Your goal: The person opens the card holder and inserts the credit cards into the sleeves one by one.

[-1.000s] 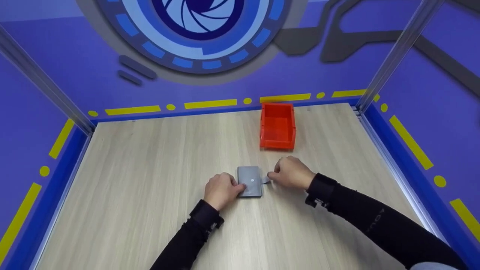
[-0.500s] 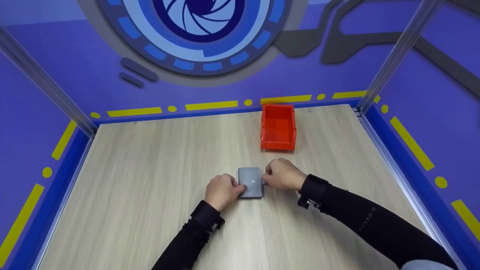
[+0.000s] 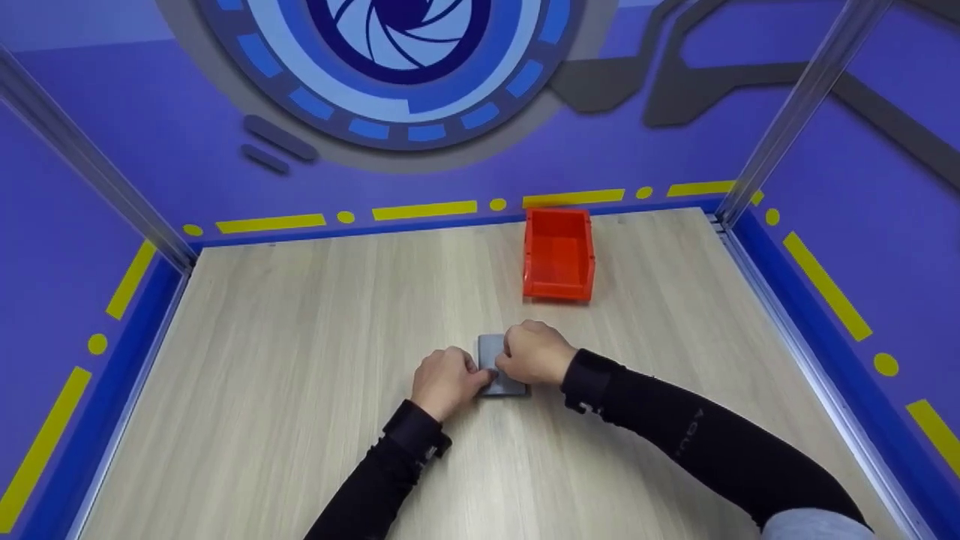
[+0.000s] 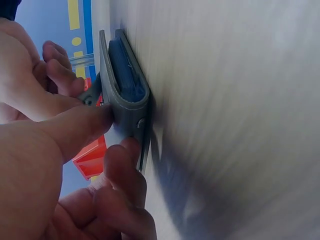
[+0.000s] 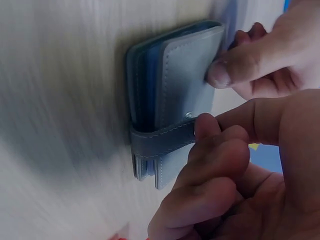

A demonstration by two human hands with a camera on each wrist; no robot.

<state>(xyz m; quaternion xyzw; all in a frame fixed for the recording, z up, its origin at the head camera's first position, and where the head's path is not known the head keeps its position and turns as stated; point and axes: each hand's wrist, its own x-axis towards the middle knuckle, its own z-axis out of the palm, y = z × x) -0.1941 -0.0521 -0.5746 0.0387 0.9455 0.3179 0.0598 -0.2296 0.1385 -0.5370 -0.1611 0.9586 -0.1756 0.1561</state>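
Observation:
A small grey stitched card holder lies on the wooden table, with dark blue inner sleeves visible at its edge. My left hand holds it from the left, the thumb pressing on the cover and the fingers at the spine. My right hand pinches the end of its closure strap between thumb and fingers. That strap wraps from the open side over the front cover, near a metal snap stud. In the head view my right hand hides much of the card holder.
An open red plastic bin stands behind the hands, near the back wall. Purple-blue printed panels enclose the wooden tabletop at the back and sides, with metal posts at the corners.
My right hand has moved left, bringing the strap from out beside the card holder round onto its front cover. My left hand has kept its hold in about the same place.

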